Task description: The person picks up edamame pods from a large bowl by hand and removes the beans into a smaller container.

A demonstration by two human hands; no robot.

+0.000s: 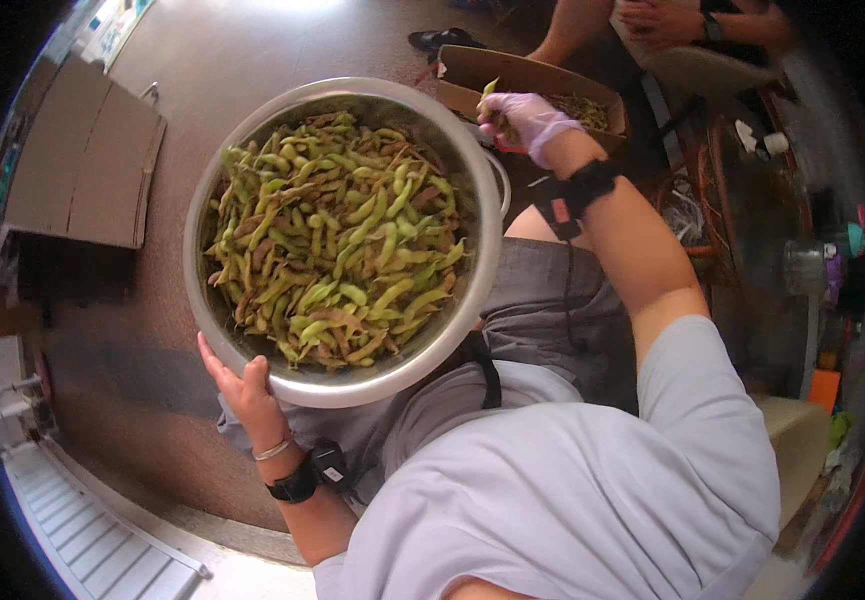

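Observation:
On my lap rests a large metal basin (pixel 372 394) heaped with green and browned soybean pods (pixel 335 240). My bare left hand (pixel 248 386) grips the basin's rim at the lower left, thumb over the edge. Beyond the basin's right side, my right hand (pixel 518 124) wears a thin purple glove and is closed around a few pods (pixel 489 88); one green pod sticks up above the fingers. That hand is in front of an open cardboard box (pixel 530 67), which holds more plant matter (pixel 582 111).
A large closed cardboard carton (pixel 87 157) stands at the left. Another person's hands (pixel 654 19) and bare leg (pixel 571 30) are at the upper right, near a black shoe (pixel 447 37). A white slatted rack (pixel 102 525) lies lower left; cluttered shelving (pixel 815 270) lines the right.

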